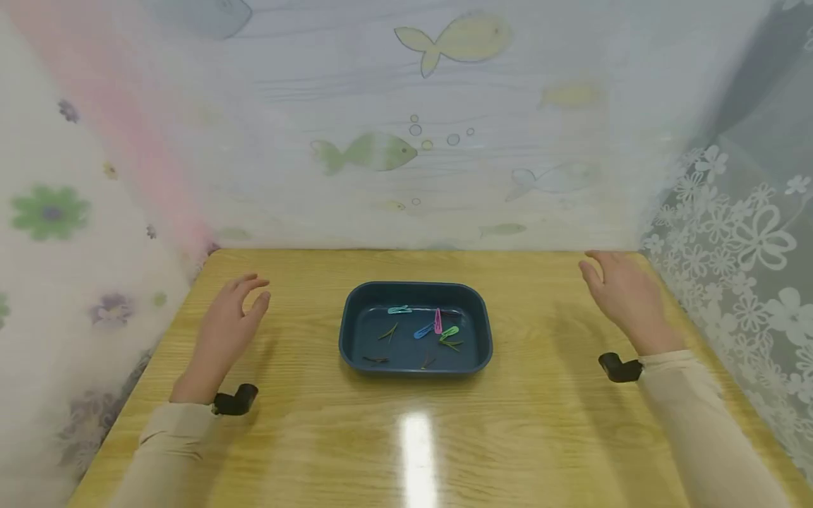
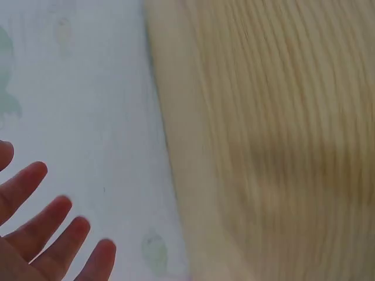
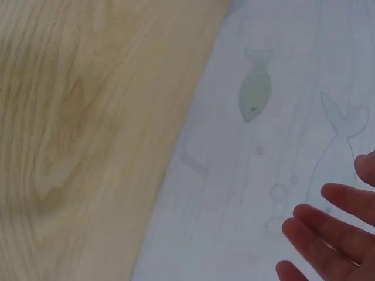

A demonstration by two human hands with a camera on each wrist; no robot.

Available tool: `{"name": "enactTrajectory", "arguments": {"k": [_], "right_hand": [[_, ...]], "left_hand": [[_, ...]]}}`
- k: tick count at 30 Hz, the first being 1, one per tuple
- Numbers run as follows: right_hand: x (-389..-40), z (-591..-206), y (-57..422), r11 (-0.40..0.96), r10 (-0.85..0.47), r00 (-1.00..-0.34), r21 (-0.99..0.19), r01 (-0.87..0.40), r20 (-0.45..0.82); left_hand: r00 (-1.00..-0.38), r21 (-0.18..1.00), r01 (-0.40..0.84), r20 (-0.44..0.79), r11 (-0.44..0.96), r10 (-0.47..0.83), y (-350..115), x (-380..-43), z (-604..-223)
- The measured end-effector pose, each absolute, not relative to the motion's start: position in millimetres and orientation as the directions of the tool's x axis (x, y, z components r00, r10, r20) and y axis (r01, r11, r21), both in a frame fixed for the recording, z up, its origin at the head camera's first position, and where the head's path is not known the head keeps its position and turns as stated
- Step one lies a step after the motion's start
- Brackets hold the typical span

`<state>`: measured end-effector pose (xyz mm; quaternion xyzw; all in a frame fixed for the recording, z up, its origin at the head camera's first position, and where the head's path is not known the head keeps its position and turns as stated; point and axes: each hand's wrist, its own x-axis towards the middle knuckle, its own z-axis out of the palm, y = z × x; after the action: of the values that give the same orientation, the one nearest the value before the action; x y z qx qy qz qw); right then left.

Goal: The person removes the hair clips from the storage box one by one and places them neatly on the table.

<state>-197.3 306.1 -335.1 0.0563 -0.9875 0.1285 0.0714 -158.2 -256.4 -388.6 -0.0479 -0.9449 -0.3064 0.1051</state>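
Note:
A dark blue tray (image 1: 416, 369) stands near the middle of the wooden table. Inside lie several small hair clips: a turquoise clip (image 1: 399, 310) at the back, a pink clip (image 1: 437, 321), a blue clip (image 1: 423, 330) and a green clip (image 1: 449, 333) towards the right. Thin twig-like sprigs lie among them, such as a green sprig (image 1: 389, 331) and a brown sprig (image 1: 376, 360). My left hand (image 1: 229, 324) hovers left of the tray, fingers relaxed and holding nothing. Well to the tray's right, my right hand (image 1: 625, 300) is also raised, its fingers loose and nothing in them.
The wooden table (image 1: 305, 423) meets a fish-patterned curtain (image 1: 362, 204) along its back edge. A flower-print curtain (image 1: 57, 282) hangs at the left, and a sheer white-flowered curtain (image 1: 749, 233) at the right. Each wrist bears a black camera mount (image 1: 236, 400).

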Motion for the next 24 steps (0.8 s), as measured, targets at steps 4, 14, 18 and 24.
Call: {"name": "enactTrajectory", "arguments": {"k": [4,14,18,24], "right_hand": [[-197,-346,299,0.927,-0.087,-0.968,-0.336,-0.165,0.234],[-191,-385,272,0.766,0.027,-0.934,-0.608,-0.209,0.355],[-189,-394,254,0.689,0.036,-0.934,-0.686,-0.236,0.357],[-187,-399,226,0.584,0.028,-0.943,-0.771,-0.253,0.330]], "left_hand": [[-0.987,0.723,0.107,0.159,0.682,-0.013,-239,-150,-407],[-0.999,0.970,-0.044,-0.042,0.241,-0.013,-171,-137,-448],[-0.997,0.994,-0.062,-0.057,0.091,-0.057,-154,-137,-453],[-0.994,0.996,-0.084,-0.085,-0.015,-0.069,-143,-138,-455]]}}
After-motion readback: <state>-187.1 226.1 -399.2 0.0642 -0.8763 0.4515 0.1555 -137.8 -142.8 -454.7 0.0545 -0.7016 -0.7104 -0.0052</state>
